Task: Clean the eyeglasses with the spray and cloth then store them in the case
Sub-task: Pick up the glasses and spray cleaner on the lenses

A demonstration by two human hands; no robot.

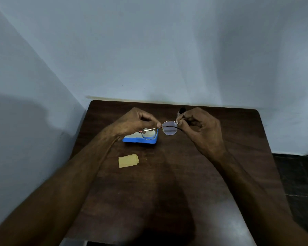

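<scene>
The glasses [169, 128] are held above the surface [167, 183] by both hands, towards its far edge. The frame is pinched near its middle by the curled fingers of the left hand [137, 121], and its right end is pinched by the curled fingers of the right hand [203, 128]. One lens is seen over the blue case [140, 140], which lies on the surface below the left hand. A folded yellow cloth [128, 160] lies nearer, apart from the case. The spray [181, 112] is partly hidden behind the right hand, close to the wall [149, 50].
</scene>
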